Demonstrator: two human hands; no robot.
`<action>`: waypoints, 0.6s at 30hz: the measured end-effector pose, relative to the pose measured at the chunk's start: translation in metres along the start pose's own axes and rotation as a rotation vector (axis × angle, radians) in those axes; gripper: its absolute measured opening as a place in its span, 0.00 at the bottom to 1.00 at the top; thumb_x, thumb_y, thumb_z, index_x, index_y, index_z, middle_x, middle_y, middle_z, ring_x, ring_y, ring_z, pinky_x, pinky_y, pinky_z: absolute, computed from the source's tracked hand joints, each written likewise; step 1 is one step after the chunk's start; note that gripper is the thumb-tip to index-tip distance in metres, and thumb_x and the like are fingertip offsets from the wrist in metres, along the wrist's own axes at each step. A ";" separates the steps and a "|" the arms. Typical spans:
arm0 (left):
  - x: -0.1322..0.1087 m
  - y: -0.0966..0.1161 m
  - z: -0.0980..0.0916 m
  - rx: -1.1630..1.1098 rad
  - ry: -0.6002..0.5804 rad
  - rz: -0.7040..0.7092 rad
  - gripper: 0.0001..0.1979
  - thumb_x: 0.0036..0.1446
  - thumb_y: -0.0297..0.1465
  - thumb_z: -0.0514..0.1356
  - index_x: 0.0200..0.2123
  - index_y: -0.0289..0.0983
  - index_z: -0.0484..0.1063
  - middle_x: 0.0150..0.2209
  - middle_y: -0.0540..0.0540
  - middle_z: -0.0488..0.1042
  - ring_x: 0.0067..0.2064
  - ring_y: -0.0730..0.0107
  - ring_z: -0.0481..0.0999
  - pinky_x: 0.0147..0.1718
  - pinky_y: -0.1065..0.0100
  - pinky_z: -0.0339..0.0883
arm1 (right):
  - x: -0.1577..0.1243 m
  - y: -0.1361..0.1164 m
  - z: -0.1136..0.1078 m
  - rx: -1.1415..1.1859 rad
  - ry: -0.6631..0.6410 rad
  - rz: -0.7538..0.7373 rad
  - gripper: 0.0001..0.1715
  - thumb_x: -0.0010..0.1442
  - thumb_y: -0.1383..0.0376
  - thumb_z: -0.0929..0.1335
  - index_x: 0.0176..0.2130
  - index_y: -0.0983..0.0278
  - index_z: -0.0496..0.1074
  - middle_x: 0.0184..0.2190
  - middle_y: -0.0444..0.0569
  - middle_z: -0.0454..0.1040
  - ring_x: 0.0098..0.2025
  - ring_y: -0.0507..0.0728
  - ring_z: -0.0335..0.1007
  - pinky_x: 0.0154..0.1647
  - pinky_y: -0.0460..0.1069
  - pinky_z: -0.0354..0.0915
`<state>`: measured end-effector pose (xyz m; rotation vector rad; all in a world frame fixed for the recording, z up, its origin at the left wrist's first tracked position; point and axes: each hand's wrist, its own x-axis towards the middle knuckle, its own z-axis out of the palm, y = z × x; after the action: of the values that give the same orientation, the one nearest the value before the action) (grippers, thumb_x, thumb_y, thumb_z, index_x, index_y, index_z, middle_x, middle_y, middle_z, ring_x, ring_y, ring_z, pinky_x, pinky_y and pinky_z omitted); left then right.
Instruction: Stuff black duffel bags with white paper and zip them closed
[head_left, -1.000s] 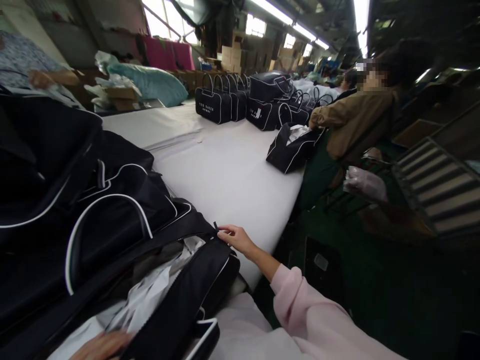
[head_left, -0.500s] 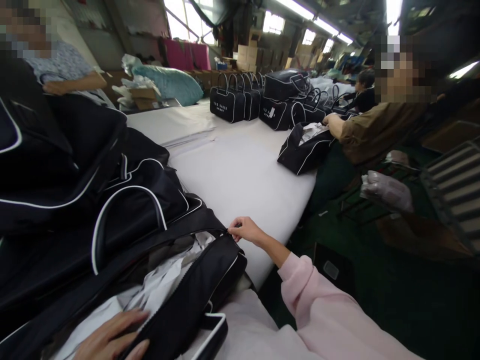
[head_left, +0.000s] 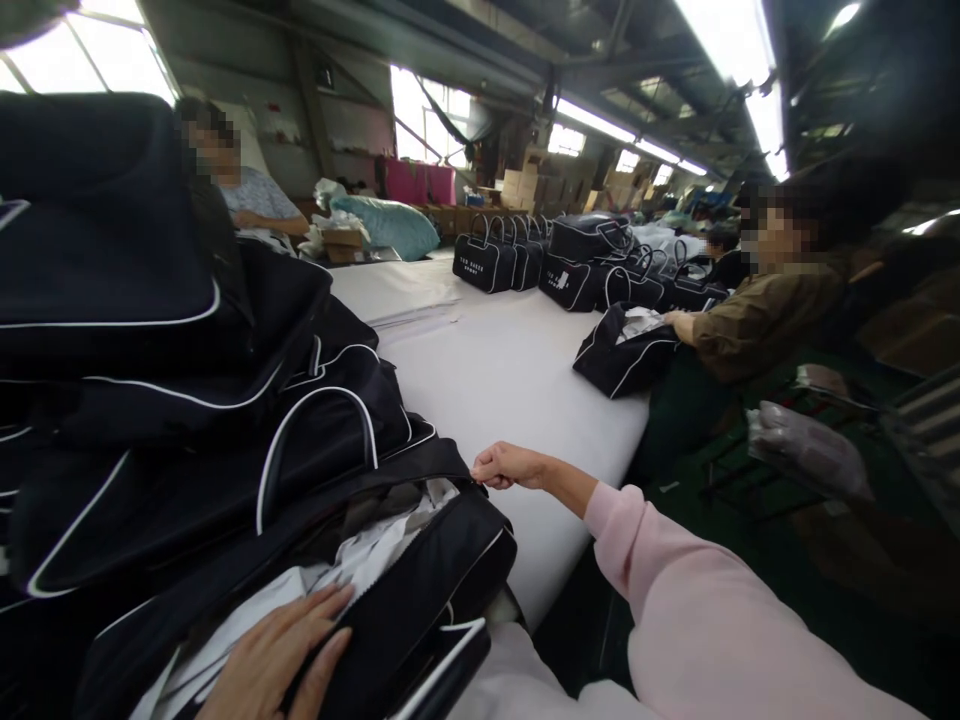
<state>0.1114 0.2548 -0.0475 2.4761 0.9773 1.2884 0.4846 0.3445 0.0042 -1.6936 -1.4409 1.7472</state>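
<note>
As right hand (head_left: 511,466) pinches zip (head_left: 463,486), bag (head_left: 427,590) gapes open

The left hand (head_left: 277,655) is cut off at the wrist by the bottom edge. The right hand (head_left: 508,466) pinches something hidden by its fingertips at the end of the open black, white-piped fabric bag (head_left: 420,590). White lettering on the black handbags (head_left: 486,268) at the tabletop's far edge is too small to read.

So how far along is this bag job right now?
Done, by the look of it: a row of closed bags stands at the far end of the table. In hand: the open bag, stuffed with white paper; the left hand presses the paper down, the right hand pinches the zip at its end. Left: this zip is open, and a pile of bags lies alongside.
</note>
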 end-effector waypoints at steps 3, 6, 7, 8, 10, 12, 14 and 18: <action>0.009 0.002 -0.005 0.040 -0.011 0.020 0.13 0.67 0.35 0.56 0.52 0.40 0.72 0.49 0.49 0.77 0.52 0.68 0.73 0.56 0.69 0.61 | -0.008 -0.024 0.017 0.093 -0.053 -0.119 0.22 0.48 0.52 0.74 0.28 0.68 0.68 0.16 0.37 0.62 0.17 0.43 0.52 0.16 0.40 0.46; 0.014 0.002 -0.009 0.042 0.007 -0.038 0.12 0.68 0.37 0.55 0.51 0.41 0.72 0.48 0.51 0.77 0.51 0.70 0.73 0.54 0.70 0.62 | -0.013 -0.053 0.042 0.100 -0.084 -0.182 0.24 0.46 0.53 0.77 0.28 0.69 0.71 0.16 0.41 0.67 0.16 0.45 0.59 0.13 0.39 0.49; 0.015 0.002 -0.010 0.037 0.024 -0.058 0.12 0.68 0.37 0.55 0.50 0.41 0.72 0.47 0.51 0.77 0.51 0.70 0.73 0.54 0.69 0.62 | -0.013 -0.063 0.051 0.088 -0.097 -0.192 0.24 0.46 0.52 0.78 0.28 0.69 0.71 0.16 0.41 0.69 0.15 0.45 0.61 0.12 0.39 0.50; 0.016 0.001 -0.011 0.038 0.044 -0.069 0.11 0.68 0.37 0.56 0.49 0.41 0.72 0.46 0.51 0.78 0.50 0.69 0.73 0.54 0.68 0.63 | -0.013 -0.072 0.060 0.080 -0.118 -0.200 0.24 0.46 0.52 0.78 0.28 0.69 0.71 0.17 0.42 0.70 0.15 0.46 0.63 0.12 0.38 0.52; 0.017 0.001 -0.010 0.060 0.092 -0.071 0.10 0.68 0.37 0.55 0.46 0.41 0.73 0.44 0.51 0.78 0.48 0.68 0.74 0.54 0.65 0.63 | -0.010 -0.088 0.079 0.065 -0.177 -0.207 0.26 0.46 0.51 0.78 0.28 0.69 0.71 0.17 0.42 0.71 0.16 0.46 0.65 0.12 0.38 0.56; 0.018 0.001 -0.010 0.095 0.124 -0.070 0.10 0.69 0.37 0.54 0.45 0.41 0.73 0.43 0.51 0.79 0.46 0.66 0.75 0.53 0.63 0.63 | -0.007 -0.101 0.096 0.019 -0.232 -0.195 0.27 0.44 0.50 0.78 0.27 0.69 0.71 0.17 0.42 0.71 0.16 0.47 0.66 0.12 0.38 0.58; 0.019 0.003 -0.009 0.118 0.136 -0.076 0.10 0.69 0.36 0.54 0.44 0.40 0.73 0.42 0.51 0.80 0.45 0.64 0.76 0.51 0.61 0.64 | -0.003 -0.111 0.111 -0.048 -0.276 -0.172 0.28 0.43 0.50 0.79 0.25 0.69 0.70 0.17 0.42 0.72 0.16 0.47 0.67 0.13 0.38 0.60; 0.020 0.007 -0.006 0.127 0.145 -0.112 0.09 0.67 0.33 0.56 0.43 0.38 0.74 0.41 0.47 0.79 0.45 0.61 0.76 0.51 0.59 0.66 | 0.005 -0.121 0.131 -0.154 -0.315 -0.131 0.26 0.43 0.53 0.79 0.25 0.69 0.70 0.17 0.42 0.72 0.16 0.47 0.68 0.14 0.39 0.61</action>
<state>0.1179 0.2614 -0.0279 2.4055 1.2499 1.4266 0.3193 0.3457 0.0709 -1.3995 -1.8192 1.9379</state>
